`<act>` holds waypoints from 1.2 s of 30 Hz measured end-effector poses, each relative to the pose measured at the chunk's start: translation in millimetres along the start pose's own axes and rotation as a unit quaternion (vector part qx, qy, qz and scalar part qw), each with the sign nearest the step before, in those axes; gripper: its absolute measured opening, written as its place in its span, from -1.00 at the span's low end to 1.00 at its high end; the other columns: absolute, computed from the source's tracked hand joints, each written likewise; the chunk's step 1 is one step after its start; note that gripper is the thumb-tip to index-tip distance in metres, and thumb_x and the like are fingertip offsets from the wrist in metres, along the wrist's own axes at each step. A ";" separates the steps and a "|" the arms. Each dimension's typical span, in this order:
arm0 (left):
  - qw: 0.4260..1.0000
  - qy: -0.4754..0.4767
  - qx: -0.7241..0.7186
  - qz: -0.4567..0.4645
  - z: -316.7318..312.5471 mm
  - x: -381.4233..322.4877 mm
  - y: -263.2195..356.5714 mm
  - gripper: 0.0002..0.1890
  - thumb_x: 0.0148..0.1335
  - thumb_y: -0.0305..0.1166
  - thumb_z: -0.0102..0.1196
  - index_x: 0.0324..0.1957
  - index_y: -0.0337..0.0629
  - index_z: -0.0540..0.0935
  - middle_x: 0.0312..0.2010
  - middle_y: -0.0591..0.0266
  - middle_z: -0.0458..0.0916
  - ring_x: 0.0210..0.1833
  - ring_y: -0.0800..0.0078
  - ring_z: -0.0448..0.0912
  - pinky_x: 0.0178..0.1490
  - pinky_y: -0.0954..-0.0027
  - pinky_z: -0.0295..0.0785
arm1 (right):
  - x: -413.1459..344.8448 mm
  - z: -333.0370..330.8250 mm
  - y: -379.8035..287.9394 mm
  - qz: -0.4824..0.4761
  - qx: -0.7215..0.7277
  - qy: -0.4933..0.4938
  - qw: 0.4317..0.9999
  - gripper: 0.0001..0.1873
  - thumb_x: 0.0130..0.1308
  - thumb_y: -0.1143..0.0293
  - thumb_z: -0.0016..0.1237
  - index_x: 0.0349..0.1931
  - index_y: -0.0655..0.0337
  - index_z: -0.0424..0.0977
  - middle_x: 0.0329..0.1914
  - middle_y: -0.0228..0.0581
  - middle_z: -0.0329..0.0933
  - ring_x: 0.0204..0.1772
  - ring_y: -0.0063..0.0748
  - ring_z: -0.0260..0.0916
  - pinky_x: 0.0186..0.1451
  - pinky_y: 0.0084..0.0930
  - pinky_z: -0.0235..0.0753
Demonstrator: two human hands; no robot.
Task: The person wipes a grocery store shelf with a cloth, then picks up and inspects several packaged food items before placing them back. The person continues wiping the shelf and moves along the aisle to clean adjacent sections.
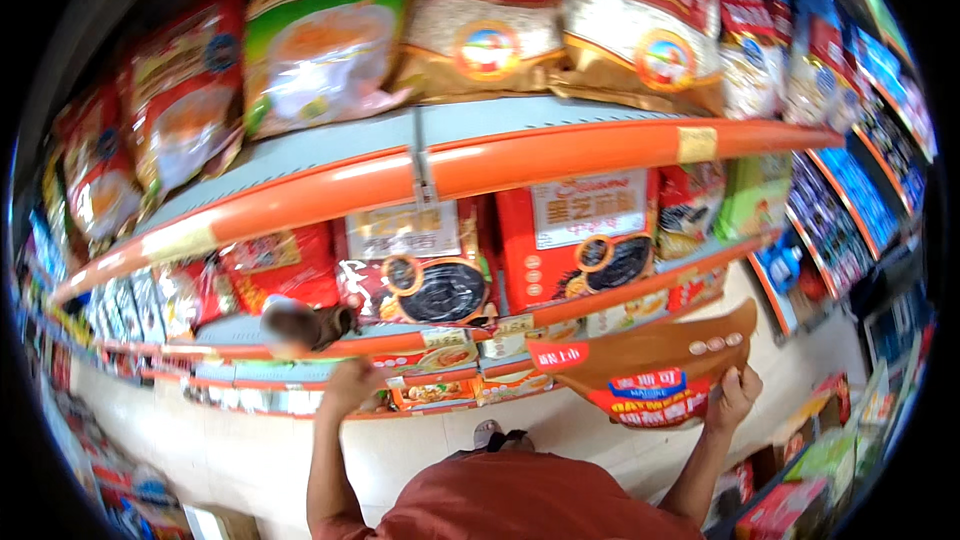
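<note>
My right hand [733, 397] grips the side of a brown and red bag of oatmeal [660, 367], which hangs tilted in front of the lower shelves. The bag bears printed writing. My left hand [352, 386] is raised with curled fingers just below an orange shelf edge [375, 347]. Right above it is a dark brown, partly blurred object [334, 326] at the shelf's front. Whether my left hand touches or holds that object cannot be made out. Behind the bag, red packages of black sesame food [577, 240] stand on the middle shelf.
Large cereal bags [480, 30] line the upper shelf, whose orange price rail [555, 157] juts towards me. Boxed goods [439, 392] fill the bottom shelf. Another stocked rack [847, 195] stands at right. Goods and cartons [810, 457] are behind me on the light tiled floor [247, 457].
</note>
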State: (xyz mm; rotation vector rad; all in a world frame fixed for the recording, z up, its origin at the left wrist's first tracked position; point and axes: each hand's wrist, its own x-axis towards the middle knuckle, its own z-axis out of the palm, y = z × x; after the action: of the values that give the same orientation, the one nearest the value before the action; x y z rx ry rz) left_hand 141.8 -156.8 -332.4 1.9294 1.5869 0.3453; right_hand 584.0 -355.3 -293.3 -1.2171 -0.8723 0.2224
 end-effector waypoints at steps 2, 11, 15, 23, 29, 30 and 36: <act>0.963 -0.243 0.090 0.071 23.7 -1.1 27.4 -0.48 0.03 -0.03 0.06 -0.11 -0.27 0.46 -0.20 -0.09 0.50 -0.13 0.15 0.48 -0.11 0.26 0.35 | 7.5 9.6 0.9 -0.008 0.094 -0.001 0.996 -0.69 0.16 0.30 -0.09 -0.43 0.48 0.41 -0.60 -0.38 0.32 -0.51 -0.64 0.18 -0.43 -0.67 0.15; 0.848 -0.275 -0.250 0.378 72.0 -11.7 134.1 0.12 -0.11 -0.03 0.22 0.26 -0.14 -0.33 0.27 -0.09 -0.16 0.27 0.13 0.05 0.27 0.18 -0.01 | 48.6 58.1 -62.2 0.035 0.185 -0.019 0.982 -0.72 0.23 0.38 -0.17 -0.16 0.43 0.35 -0.24 -0.25 0.44 -0.19 -0.51 0.36 -0.08 -0.57 0.31; 0.805 -0.210 -0.348 0.432 57.1 -17.7 175.7 0.20 -0.14 -0.15 0.28 0.22 -0.14 -0.48 0.28 0.04 -0.26 0.31 0.26 -0.09 0.30 0.17 -0.08 | 67.6 76.1 -80.2 0.061 0.235 -0.003 0.970 -0.72 0.27 0.36 -0.21 -0.10 0.35 0.33 -0.19 -0.30 0.43 -0.16 -0.57 0.35 -0.06 -0.58 0.32; 0.752 -0.028 -0.487 0.443 -17.2 -26.6 217.8 0.06 -0.20 -0.38 0.33 0.21 -0.31 -0.19 0.12 0.06 0.13 0.19 0.34 0.13 0.24 0.33 0.04 | 104.5 143.9 -149.1 0.118 0.328 -0.107 0.931 -0.75 0.25 0.29 -0.19 -0.16 0.24 0.35 -0.20 -0.29 0.46 -0.18 -0.52 0.43 -0.08 -0.53 0.41; 0.746 -0.031 -0.511 0.426 -109.2 -15.1 237.5 -0.11 -0.21 -0.55 0.29 0.15 -0.25 0.00 -0.01 0.10 0.30 0.07 0.36 0.30 0.13 0.32 0.25 | 164.7 206.1 -164.9 0.093 0.353 -0.143 0.920 -0.81 0.19 0.35 -0.11 -0.25 0.25 0.38 -0.33 -0.17 0.49 -0.32 -0.36 0.48 -0.22 -0.41 0.50; 0.746 -0.036 -0.518 0.417 -123.4 -14.1 243.7 -0.15 -0.20 -0.58 0.27 0.13 -0.26 0.02 -0.02 0.09 0.32 0.05 0.35 0.33 0.10 0.30 0.30 | 173.7 220.8 -172.7 0.110 0.357 -0.123 0.920 -0.83 0.19 0.36 -0.10 -0.27 0.26 0.39 -0.34 -0.15 0.49 -0.33 -0.34 0.48 -0.22 -0.38 0.51; 0.770 0.009 -0.487 0.412 -174.4 21.8 270.9 -0.36 -0.16 -0.66 0.19 0.01 -0.33 0.17 -0.17 0.04 0.46 -0.14 0.32 0.49 -0.10 0.33 0.47 | 252.3 275.9 -177.4 0.109 0.409 -0.085 0.902 -0.83 0.16 0.48 -0.09 -0.25 0.31 0.33 -0.28 -0.08 0.41 -0.29 -0.25 0.44 -0.25 -0.25 0.53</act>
State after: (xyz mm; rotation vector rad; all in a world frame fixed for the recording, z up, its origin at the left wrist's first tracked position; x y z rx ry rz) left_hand 265.4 -111.8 -37.5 1.5705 0.2408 1.2513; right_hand 511.2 -74.3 1.6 -0.4969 -0.6724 0.8022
